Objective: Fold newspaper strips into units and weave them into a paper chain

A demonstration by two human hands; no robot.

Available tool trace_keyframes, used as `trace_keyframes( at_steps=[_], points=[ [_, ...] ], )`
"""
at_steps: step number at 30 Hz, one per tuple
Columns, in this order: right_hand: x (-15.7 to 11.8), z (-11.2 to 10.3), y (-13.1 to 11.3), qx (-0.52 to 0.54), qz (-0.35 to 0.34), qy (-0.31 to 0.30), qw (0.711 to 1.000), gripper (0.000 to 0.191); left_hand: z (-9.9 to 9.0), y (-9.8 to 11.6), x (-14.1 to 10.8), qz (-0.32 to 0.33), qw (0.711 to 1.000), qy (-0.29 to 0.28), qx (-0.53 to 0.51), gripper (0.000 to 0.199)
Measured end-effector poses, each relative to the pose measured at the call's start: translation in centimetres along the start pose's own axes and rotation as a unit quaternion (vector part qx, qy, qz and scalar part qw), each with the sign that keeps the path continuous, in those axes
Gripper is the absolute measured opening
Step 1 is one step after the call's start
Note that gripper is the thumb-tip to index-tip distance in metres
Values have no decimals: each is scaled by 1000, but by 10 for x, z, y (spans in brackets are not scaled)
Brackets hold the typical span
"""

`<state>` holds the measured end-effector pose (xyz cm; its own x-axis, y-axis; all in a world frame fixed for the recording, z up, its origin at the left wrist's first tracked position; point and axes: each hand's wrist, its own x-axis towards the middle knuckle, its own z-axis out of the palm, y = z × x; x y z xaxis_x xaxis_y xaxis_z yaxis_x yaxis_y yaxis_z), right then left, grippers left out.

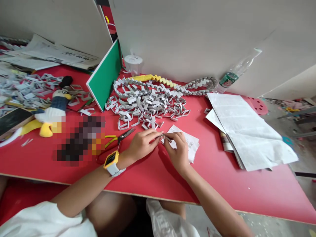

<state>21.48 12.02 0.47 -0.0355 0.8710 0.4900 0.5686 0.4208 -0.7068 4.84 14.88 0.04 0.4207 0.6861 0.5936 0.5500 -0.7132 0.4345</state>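
Note:
Over the red table (153, 174), my left hand (145, 143) and my right hand (178, 149) meet at the fingertips. Both pinch a small folded paper strip (163, 136), mostly hidden by the fingers. Beneath my right hand lies a printed paper sheet (194, 143). Just beyond the hands is a heap of folded paper links (150, 105). Behind the heap runs a woven paper chain (197, 86), grey with a yellow stretch. Open-bladed scissors (125, 134) with yellow on the handle rest left of my left hand.
White paper sheets (249, 131) are stacked at the right. A tilted plastic bottle (228, 80) and a lidded cup (134, 64) stand by the wall. A green divider (106, 75) rises at the left, near a bird plush (58, 105), a phone (14, 121) and more paper links (24, 85).

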Motion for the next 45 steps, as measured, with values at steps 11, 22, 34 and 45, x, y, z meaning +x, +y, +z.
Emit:
trace_keyframes(
  at_steps=[11,22,34,45],
  points=[
    [-7,3,-9,65,-25,-3,998,8,-1,15,-5,-18,998,46,-35,13],
    [-2,-7,-9,228,145,-56,961,15,-2,3,-5,29,1000,-4,-2,32],
    [6,-3,-4,364,355,-48,860,23,-3,3,-7,37,999,-5,-2,11],
    [4,0,-2,372,364,-46,853,25,-6,2,3,-18,994,32,-108,9]
  ],
)
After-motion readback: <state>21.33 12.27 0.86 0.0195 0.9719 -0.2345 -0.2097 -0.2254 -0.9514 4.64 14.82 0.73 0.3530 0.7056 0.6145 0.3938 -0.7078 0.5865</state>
